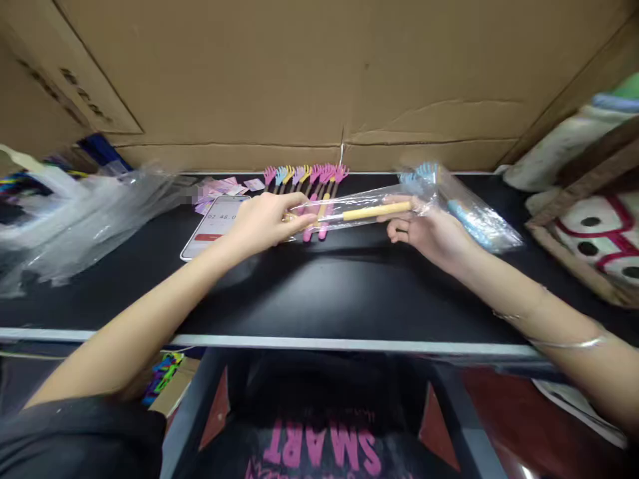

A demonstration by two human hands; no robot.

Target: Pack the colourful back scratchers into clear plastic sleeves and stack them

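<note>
A back scratcher with a yellow handle lies lengthwise inside a clear plastic bag above the black table. My left hand pinches its left end, fingers closed, hiding the scratcher's head. At the other end, my right hand has its fingers curled around the bag near the handle's tip. Behind the bag, several back scratchers with pink, blue, yellow and purple heads lie in a row. Beyond my right wrist are bagged blue back scratchers.
A phone showing a timer lies left, beside small pink cards. Clear plastic bags pile up at far left. Cardboard walls the back. A basket-like holder stands right. The table's front edge is pale.
</note>
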